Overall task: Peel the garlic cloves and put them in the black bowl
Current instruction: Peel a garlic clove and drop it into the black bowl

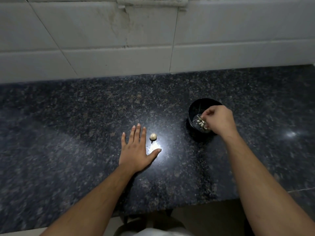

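bench [68, 116]: dark speckled granite, glare spot | wall [102, 31]: stained white tile | left hand [136, 149] flat, empty, beside garlic piece [153, 136] | right hand [218, 119] curled over black bowl [196, 108], grip unclear

I see a dim scene lit from above: a bright glare patch on the polished surface [158, 147] and a smaller one far right. Wide-angle bending curves the wall tiles [102, 31]; edges look soft and grainy.
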